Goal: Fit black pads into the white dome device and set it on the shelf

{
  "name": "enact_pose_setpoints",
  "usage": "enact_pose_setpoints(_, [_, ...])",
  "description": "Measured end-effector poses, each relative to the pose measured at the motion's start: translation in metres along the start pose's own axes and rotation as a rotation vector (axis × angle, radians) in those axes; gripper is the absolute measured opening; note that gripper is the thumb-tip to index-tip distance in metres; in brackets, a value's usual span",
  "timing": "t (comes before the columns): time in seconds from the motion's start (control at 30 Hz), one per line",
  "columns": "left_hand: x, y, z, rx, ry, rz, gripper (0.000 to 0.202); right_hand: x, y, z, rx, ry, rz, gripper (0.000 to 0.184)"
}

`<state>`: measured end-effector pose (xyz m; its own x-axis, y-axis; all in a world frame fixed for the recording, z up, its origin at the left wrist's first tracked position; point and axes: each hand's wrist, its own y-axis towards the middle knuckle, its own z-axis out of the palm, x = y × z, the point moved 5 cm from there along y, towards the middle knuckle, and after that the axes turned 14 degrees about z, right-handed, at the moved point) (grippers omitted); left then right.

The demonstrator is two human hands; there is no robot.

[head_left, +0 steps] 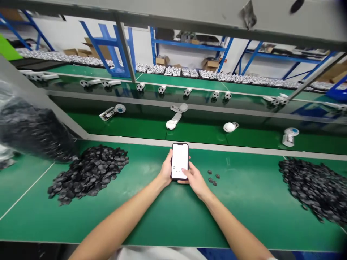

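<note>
A smartphone [180, 159] with a bright white screen is held upright above the green bench top [168, 213]. My left hand [166, 169] wraps around its left edge and back. My right hand [194, 180] cups the phone's lower right corner, with the thumb resting on the screen. A heap of small black flat parts [89, 173] lies to the left of my hands. A second heap of black parts [314, 187] lies at the right. A few loose black parts [213, 177] sit just right of my right hand.
A clear bag of black parts [29, 126] rests at the far left. Beyond a grey rail [217, 147] runs a green conveyor belt carrying white devices [173, 121] and a white round device [230, 126]. Farther belts hold more white units. Blue racks with cardboard boxes [210, 64] stand at the back.
</note>
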<state>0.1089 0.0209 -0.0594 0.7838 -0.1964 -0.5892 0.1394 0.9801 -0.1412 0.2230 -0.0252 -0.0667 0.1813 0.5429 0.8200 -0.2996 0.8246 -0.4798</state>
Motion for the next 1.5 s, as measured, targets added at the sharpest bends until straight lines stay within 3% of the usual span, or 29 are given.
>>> enact_pose_setpoints(0.07, [0.001, -0.001, 0.003, 0.008, 0.022, -0.009, 0.063, -0.001, 0.002, -0.003, -0.035, 0.022, 0.025, 0.065])
enact_pose_setpoints(0.1, [0.001, -0.002, 0.004, 0.010, 0.032, -0.013, 0.064, -0.002, 0.003, -0.003, -0.033, 0.035, 0.027, 0.061])
enact_pose_setpoints(0.53, [0.002, -0.006, 0.005, 0.031, 0.077, -0.025, 0.074, 0.002, -0.001, -0.001, -0.019, -0.034, -0.018, 0.075])
enact_pose_setpoints(0.97, [0.006, -0.006, 0.003, 0.022, 0.101, -0.043, 0.074, -0.007, 0.002, -0.011, -0.033, 0.007, -0.021, 0.080])
enact_pose_setpoints(1.27, [0.011, -0.008, -0.001, 0.062, 0.166, -0.085, 0.076, -0.001, 0.000, -0.006, -0.076, -0.101, -0.043, 0.075])
enact_pose_setpoints(1.5, [0.010, -0.009, -0.002, 0.051, 0.190, -0.074, 0.075, -0.002, -0.001, -0.008, -0.068, -0.029, -0.014, 0.080])
